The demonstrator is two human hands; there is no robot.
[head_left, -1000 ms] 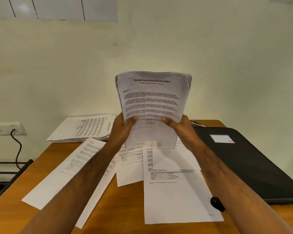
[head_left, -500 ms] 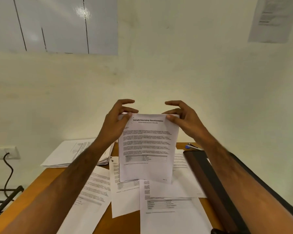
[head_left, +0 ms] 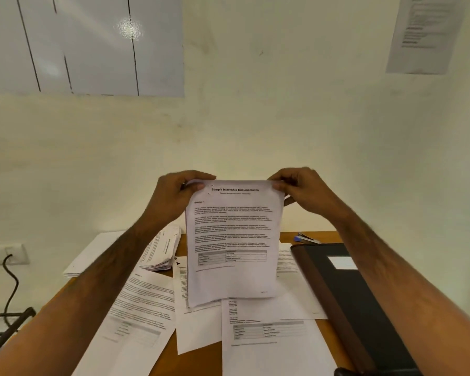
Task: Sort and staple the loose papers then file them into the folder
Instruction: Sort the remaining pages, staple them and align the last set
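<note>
A set of printed sheets (head_left: 232,240) headed "Sample Internship Documentation" stands upright, its bottom edge down on the loose papers (head_left: 266,337) spread over the wooden desk (head_left: 198,362). My left hand (head_left: 177,196) pinches its top left corner and my right hand (head_left: 300,189) pinches its top right corner. A black folder (head_left: 356,297) with a white label lies closed at the right. A blue stapler (head_left: 305,238) lies at the back, just behind the folder.
A thick stack of printed papers (head_left: 158,251) sits at the back left of the desk, against the wall. A wall socket with a black cable (head_left: 10,278) is at the left. A small black object (head_left: 345,371) lies at the bottom edge by the folder.
The sheets were held up by their bottom edge, then came down onto the desk. Both hands moved to the top corners and closed on them. The camera has tilted up.
</note>
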